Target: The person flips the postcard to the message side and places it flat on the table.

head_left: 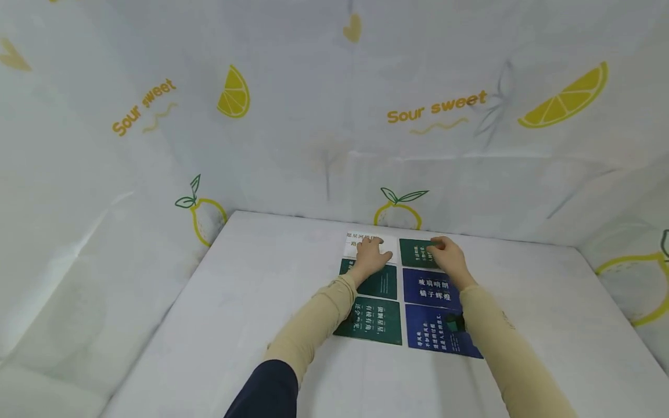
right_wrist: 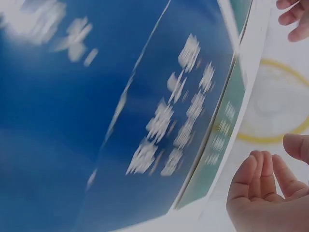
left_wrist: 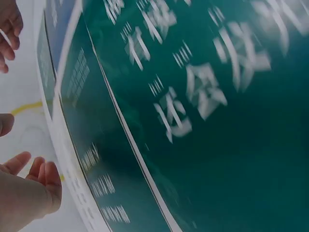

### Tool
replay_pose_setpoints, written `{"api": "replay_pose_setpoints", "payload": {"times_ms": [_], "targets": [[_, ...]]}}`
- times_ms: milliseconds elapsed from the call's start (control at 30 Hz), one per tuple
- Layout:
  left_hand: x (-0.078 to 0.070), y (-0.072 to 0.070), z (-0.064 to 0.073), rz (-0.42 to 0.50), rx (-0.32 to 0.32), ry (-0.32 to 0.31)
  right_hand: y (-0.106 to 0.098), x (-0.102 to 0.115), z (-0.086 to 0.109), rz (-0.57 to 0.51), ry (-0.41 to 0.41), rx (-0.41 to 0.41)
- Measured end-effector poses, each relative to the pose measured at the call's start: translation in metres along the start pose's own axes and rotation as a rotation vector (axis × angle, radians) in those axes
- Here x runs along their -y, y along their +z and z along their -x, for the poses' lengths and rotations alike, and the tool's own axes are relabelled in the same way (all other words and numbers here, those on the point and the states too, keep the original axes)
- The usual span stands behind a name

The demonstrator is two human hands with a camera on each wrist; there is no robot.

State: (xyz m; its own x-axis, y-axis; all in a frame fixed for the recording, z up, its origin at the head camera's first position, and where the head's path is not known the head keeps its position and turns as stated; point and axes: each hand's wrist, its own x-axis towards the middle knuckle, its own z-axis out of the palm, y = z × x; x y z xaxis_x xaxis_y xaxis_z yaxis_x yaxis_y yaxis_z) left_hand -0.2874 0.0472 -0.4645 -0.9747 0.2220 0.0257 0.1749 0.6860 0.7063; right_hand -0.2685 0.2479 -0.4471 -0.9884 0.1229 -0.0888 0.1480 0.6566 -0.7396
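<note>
Six printed cards lie in two columns on the white table. My left hand point(head_left: 369, 255) is over the white card point(head_left: 351, 247) at the back left, fingers spread and bent. Toward me in that column are a green card point(head_left: 384, 285) and another green card point(head_left: 373, 322), both partly covered by my left arm. At the right end of the back right green card point(head_left: 414, 252) is my right hand point(head_left: 450, 260). Its fingers point(right_wrist: 256, 179) bend loosely, thumb apart, with nothing between them in the right wrist view. Nearer me lie a blue card point(head_left: 425, 285) and a second blue card point(head_left: 425, 332).
White cloth with lemon prints point(head_left: 397, 217) hangs behind the table point(head_left: 251, 278) and at its sides. The cards sit near the back edge, with narrow gaps between them. Both forearms in cream sleeves point(head_left: 514, 354) reach in from the front.
</note>
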Motion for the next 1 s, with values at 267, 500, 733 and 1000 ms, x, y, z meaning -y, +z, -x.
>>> {"api": "replay_pose_setpoints", "payload": {"times_ms": [267, 500, 733, 1000], "targets": [[-0.018, 0.017, 0.008, 0.379, 0.172, -0.099, -0.017, -0.027, 0.013, -0.050, 0.127, 0.011], [-0.016, 0.030, 0.013, 0.645, 0.249, -0.232, -0.016, -0.049, 0.021, -0.091, 0.196, 0.019], [-0.024, 0.031, 0.007, 0.804, 0.279, -0.243, -0.024, -0.052, 0.018, -0.134, 0.209, -0.011], [-0.028, 0.032, 0.004, 0.927, 0.269, -0.299, -0.024, -0.053, 0.019, -0.182, 0.236, -0.008]]}}
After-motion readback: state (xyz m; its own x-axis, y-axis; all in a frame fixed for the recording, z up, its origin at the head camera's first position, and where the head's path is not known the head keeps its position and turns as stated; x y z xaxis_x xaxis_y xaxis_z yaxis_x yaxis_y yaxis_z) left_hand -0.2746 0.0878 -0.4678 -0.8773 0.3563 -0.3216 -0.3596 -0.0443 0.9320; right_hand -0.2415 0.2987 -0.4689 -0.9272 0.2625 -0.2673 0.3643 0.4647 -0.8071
